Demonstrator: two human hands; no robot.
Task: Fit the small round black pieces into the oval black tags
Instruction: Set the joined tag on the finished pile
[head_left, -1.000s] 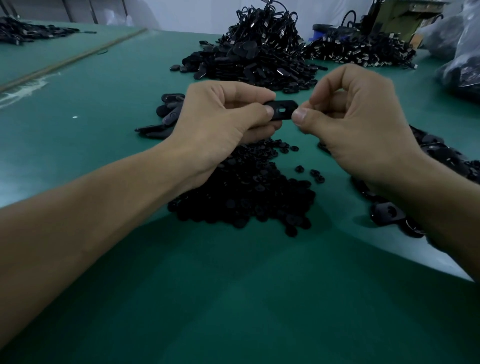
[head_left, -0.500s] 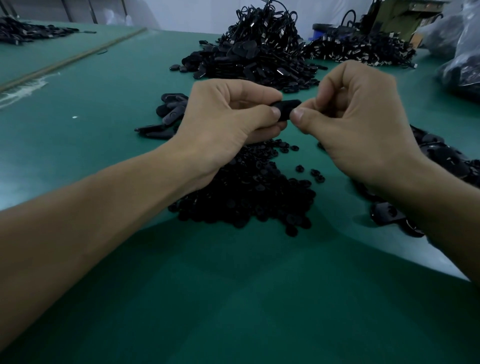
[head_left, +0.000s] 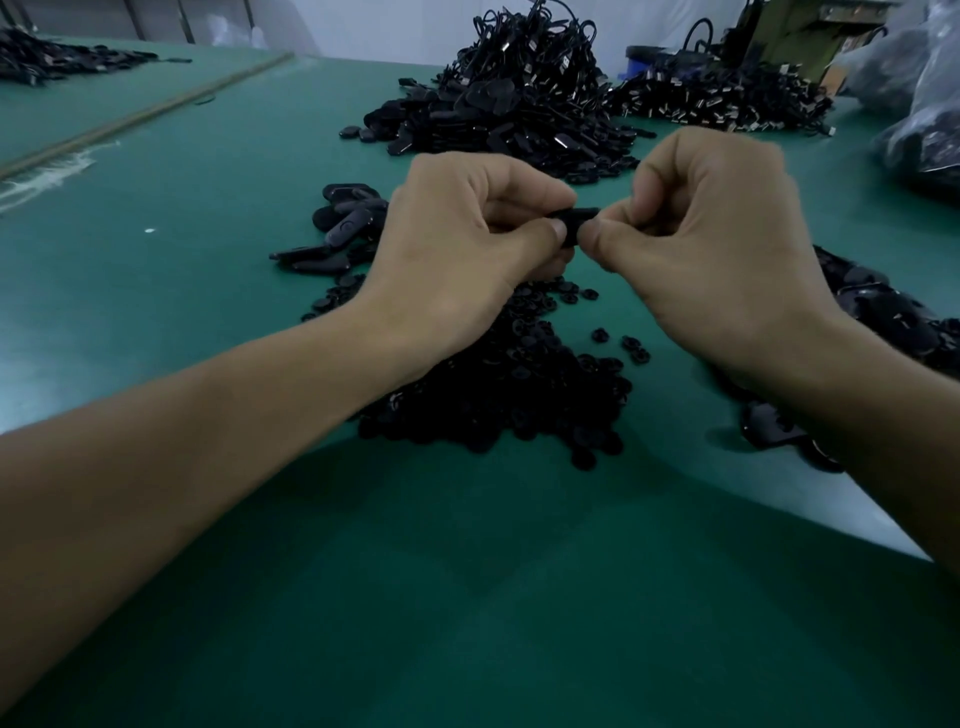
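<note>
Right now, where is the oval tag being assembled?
Head view, centre: the oval tag is pinched between left hand and right hand, above the round-piece pile.

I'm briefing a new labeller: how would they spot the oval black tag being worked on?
On the green table, find the heap of small round black pieces in the middle. Above it the left hand and right hand meet, pinching the oval black tag between them. It alone is lifted off the table.

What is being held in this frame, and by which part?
One oval black tag, pinched between both hands: left hand at its left end, right hand at its right end.
</note>
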